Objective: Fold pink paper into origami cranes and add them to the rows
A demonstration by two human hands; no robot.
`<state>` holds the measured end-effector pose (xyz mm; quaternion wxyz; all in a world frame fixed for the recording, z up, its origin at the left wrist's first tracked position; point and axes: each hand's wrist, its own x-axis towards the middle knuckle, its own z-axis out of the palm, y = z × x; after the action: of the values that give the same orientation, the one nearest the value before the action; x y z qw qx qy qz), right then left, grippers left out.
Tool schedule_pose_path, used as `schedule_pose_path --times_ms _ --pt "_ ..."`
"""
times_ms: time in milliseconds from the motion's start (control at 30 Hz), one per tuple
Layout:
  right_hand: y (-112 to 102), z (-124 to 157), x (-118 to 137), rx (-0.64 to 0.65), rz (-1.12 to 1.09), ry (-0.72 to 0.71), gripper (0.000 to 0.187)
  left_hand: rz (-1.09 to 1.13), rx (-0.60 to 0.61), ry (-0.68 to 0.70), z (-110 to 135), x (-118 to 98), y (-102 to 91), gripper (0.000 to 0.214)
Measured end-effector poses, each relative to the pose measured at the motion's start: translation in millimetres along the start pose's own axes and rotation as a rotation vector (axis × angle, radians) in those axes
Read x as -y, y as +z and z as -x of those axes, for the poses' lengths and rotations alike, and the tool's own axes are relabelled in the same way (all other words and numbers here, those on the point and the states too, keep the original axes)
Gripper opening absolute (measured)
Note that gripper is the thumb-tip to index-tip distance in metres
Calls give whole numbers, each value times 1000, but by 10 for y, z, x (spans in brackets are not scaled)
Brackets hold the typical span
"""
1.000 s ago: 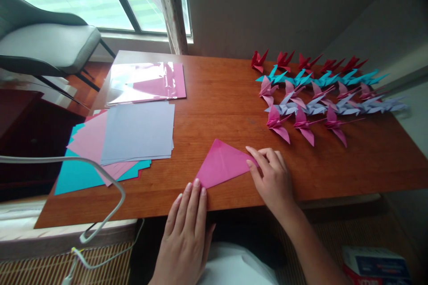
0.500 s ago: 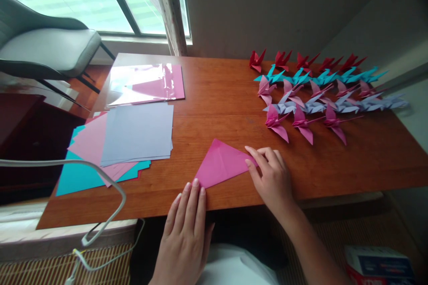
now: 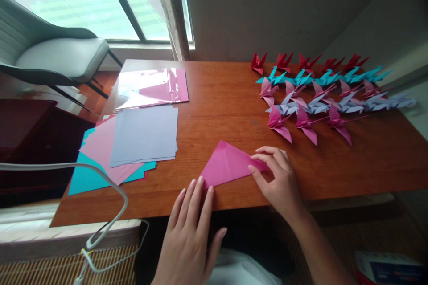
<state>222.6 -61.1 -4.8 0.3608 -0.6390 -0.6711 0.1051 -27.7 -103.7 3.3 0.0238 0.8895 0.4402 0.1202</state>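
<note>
A magenta sheet of origami paper [image 3: 229,163], folded into a triangle, lies near the table's front edge with a crease down its middle. My left hand [image 3: 190,234] is stretched out, fingers spread, its fingertips resting on the paper's left corner. At the right corner, my right hand [image 3: 280,185] holds the paper between thumb and fingers, which partly cover that corner. Behind it stand several magenta paper cranes [image 3: 304,125] in a row.
More rows of cranes, red [image 3: 308,63], turquoise [image 3: 301,78], pale pink [image 3: 267,92] and lavender [image 3: 316,106], fill the right back. Left lie lavender sheets [image 3: 145,136], turquoise sheets [image 3: 87,176] and a plastic packet [image 3: 150,87]. A white cable [image 3: 113,182] loops at front left.
My left hand's fingers and thumb have spread wider. The fingers of my right hand have shifted slightly at the paper's right corner. The whole view has moved a little.
</note>
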Motion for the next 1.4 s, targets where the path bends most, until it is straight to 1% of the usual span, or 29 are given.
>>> schedule_pose_path --times_ms 133,233,267,367,400,433,467,500,567,600,667,733,833,900,1000,1067,1133,1200,1233,1300,1400 --pt "-59 -5 -20 20 -196 33 6 17 -12 -25 -134 75 -6 71" --pt "-91 25 -38 3 -353 144 6 91 -52 -59 -262 123 -20 66" --pt "-93 37 -42 -22 -394 190 4 137 -88 -71 -302 130 -31 63" --pt "-78 66 -38 -133 -493 284 2 316 -264 -61 -397 118 -82 49" --pt "-68 69 -31 -167 -527 304 2 387 -307 -54 -421 105 -102 45" --pt "-58 70 -19 -200 -562 320 2 472 -319 -52 -440 90 -119 41" --pt "-47 70 -5 -230 -593 334 2 574 -305 -64 -457 76 -134 37" --pt "-36 69 12 -260 -616 341 2 689 -265 -98 -472 62 -146 32" --pt "-16 69 46 -305 -625 331 2 921 -148 -206 -498 45 -159 23" --pt "-8 73 60 -316 -615 312 3 1023 -83 -272 -510 42 -162 21" --pt "4 87 75 -320 -582 258 6 1178 25 -397 -538 47 -164 25" --pt "9 109 67 -299 -553 206 9 1284 91 -490 -568 64 -163 30" --pt "2 140 29 -243 -508 157 13 1435 125 -581 -613 110 -151 35" --pt "-12 147 15 -191 -467 143 14 1580 134 -644 -643 157 -132 39" --pt "-35 128 38 -108 -441 97 18 1853 108 -790 -706 246 -110 43" --pt "-44 102 69 -82 -439 24 22 1984 76 -874 -776 309 -120 38" --pt "-45 79 92 -79 -420 -54 29 2064 102 -882 -866 367 -155 34" --pt "-45 72 98 -87 -392 -106 36 2142 218 -863 -959 416 -202 37" --pt "-47 74 95 -87 -384 -120 38 2162 258 -855 -999 436 -225 35" --pt "-56 85 87 -76 -386 -132 38 2191 273 -844 -1059 465 -259 30" --pt "-77 103 79 -47 -396 -130 37 2191 224 -861 -1097 475 -277 14"
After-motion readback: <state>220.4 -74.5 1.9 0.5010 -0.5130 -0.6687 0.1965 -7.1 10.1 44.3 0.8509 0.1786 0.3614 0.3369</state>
